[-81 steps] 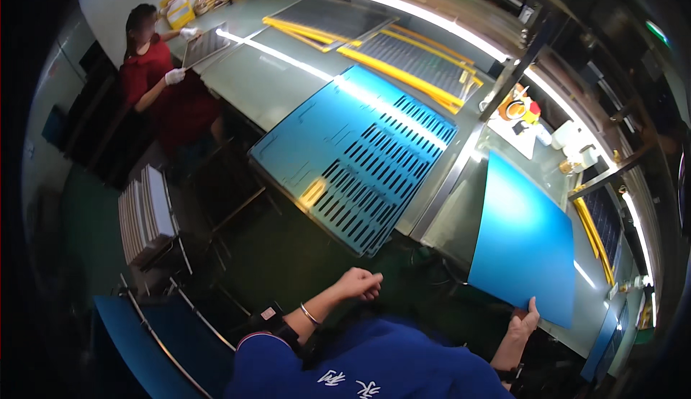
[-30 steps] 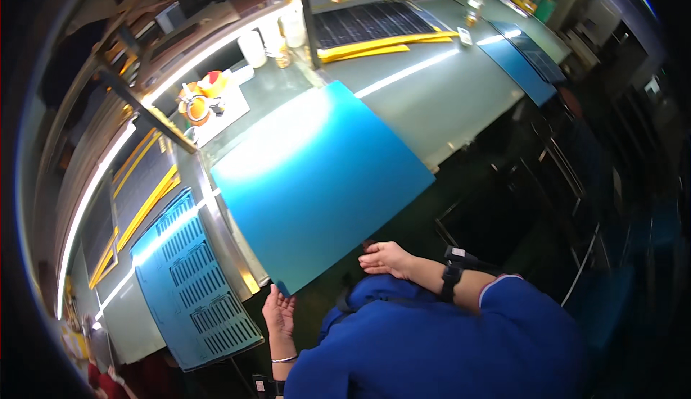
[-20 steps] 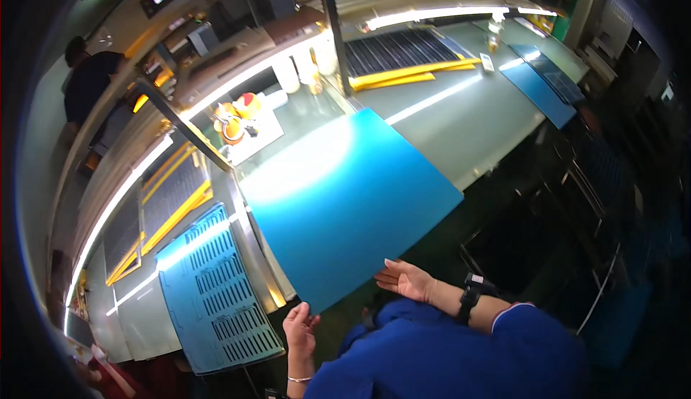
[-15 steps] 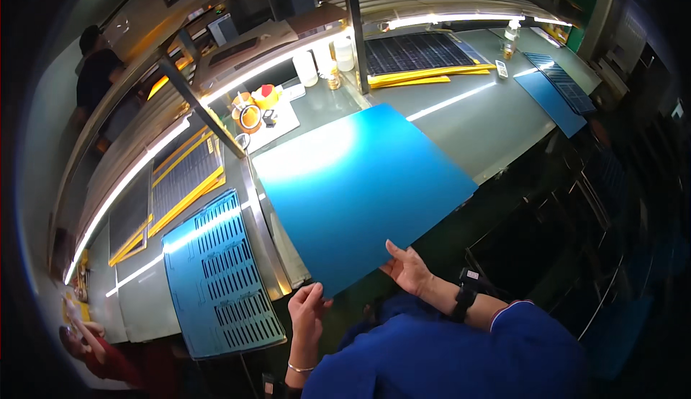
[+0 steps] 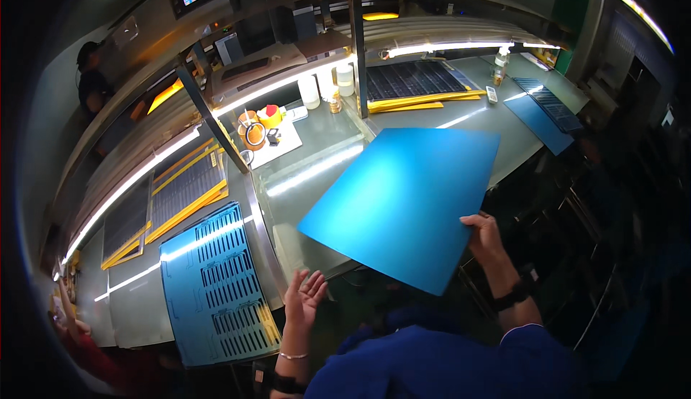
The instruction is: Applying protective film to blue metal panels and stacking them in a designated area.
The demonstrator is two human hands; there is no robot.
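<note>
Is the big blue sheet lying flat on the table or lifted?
Lifted: the blue sheet tilts, its near corner overhanging the table edge, gripped by the right hand; left hand open, off it.

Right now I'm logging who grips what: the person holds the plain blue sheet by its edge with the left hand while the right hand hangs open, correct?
Not quite: the head view shows the right hand gripping the blue sheet; the left hand hangs open.
</note>
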